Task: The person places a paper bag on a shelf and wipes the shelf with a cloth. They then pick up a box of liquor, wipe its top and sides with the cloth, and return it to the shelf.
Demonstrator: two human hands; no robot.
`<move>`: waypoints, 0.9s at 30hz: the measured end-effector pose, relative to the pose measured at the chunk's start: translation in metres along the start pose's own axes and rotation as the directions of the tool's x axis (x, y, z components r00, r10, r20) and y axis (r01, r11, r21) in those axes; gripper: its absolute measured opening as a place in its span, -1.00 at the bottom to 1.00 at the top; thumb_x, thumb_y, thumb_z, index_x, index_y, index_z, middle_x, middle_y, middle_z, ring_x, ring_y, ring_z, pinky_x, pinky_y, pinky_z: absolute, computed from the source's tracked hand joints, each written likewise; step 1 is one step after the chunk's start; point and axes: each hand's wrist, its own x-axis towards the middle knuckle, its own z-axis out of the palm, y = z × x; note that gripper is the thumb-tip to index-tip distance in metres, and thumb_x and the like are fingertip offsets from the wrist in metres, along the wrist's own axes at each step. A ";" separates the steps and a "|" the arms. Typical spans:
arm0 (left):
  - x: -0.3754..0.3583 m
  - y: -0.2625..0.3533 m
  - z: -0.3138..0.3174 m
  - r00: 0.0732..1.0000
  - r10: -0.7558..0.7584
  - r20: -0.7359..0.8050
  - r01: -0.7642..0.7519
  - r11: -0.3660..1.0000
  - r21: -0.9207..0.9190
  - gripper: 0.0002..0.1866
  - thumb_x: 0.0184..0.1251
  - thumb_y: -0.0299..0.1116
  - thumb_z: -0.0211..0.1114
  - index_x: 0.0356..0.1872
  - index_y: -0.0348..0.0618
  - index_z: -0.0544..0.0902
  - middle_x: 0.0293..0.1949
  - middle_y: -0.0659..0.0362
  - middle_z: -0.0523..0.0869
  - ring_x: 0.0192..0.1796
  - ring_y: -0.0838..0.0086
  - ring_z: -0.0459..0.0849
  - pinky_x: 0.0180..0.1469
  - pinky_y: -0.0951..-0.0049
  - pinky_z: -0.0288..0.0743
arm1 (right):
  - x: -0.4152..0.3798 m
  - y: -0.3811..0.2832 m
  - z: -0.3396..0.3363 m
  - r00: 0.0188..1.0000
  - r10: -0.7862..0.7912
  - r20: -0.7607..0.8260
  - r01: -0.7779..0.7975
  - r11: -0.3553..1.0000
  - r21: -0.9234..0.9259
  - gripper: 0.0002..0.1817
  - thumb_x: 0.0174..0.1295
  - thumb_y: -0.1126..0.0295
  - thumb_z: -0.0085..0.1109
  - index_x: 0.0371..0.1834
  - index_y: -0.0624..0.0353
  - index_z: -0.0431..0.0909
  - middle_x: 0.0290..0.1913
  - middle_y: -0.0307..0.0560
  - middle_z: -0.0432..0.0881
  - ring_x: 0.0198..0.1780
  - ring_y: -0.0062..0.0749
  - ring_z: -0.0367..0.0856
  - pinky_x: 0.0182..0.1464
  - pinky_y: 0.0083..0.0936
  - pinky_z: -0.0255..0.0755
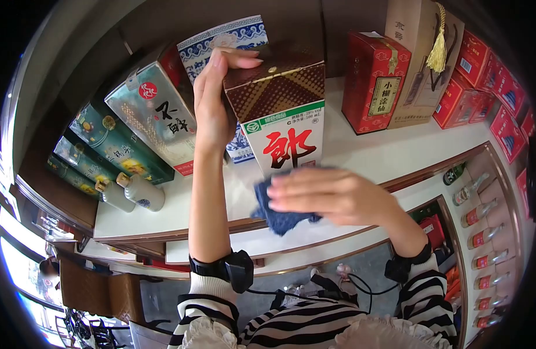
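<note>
A tall liquor box (285,125) with a brown patterned top, a white front and a large red character stands tilted over the white shelf. My left hand (213,99) grips its upper left side, fingers over the top edge. My right hand (332,195) presses a dark blue cloth (279,212) against the lower front of the box; its fingers are slightly smeared by motion. Behind my left hand is a blue-and-white patterned box (221,38). The bottom of the liquor box is hidden behind the cloth and my right hand.
Silver-white and green boxes (119,142) stand to the left, with two small pale bottles (143,192) before them. A red box (375,81), a beige bag (425,75) with a yellow tassel and several small red boxes (463,99) are at right. Several bottles (483,235) line a lower right shelf.
</note>
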 end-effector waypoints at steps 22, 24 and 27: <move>0.000 0.002 0.004 0.997 -0.041 -0.062 0.045 0.997 0.057 -0.60 0.35 -0.24 -0.16 -0.40 -0.37 0.53 -0.20 0.06 0.56 -0.14 0.46 0.47 0.01 0.50 0.28 | -0.034 0.008 -0.001 0.988 0.148 -0.048 -0.145 0.987 0.064 -0.50 -0.18 0.73 0.07 -0.06 0.19 0.55 0.00 -0.06 0.57 0.08 -0.22 0.50 0.19 -0.33 0.35; 0.000 0.000 0.003 0.998 0.013 -0.059 -0.007 0.996 0.090 -0.60 0.36 -0.24 -0.16 -0.41 -0.38 0.52 -0.20 0.06 0.56 -0.14 0.46 0.48 0.01 0.48 0.29 | -0.015 -0.001 -0.026 0.969 0.092 -0.228 -0.090 0.996 0.020 -0.45 -0.27 0.76 0.05 -0.05 0.27 0.53 0.03 0.03 0.54 0.13 -0.09 0.46 0.20 -0.31 0.32; -0.002 0.003 0.005 0.997 -0.043 -0.066 0.043 0.999 -0.009 -0.60 0.36 -0.23 -0.16 -0.41 -0.38 0.52 -0.19 0.07 0.56 -0.15 0.46 0.49 0.02 0.47 0.29 | 0.022 -0.001 -0.049 0.905 -0.147 -0.399 0.072 0.978 -0.196 -0.53 -0.18 0.75 -0.01 -0.08 0.35 0.53 0.01 0.15 0.54 0.13 0.01 0.45 0.19 -0.27 0.30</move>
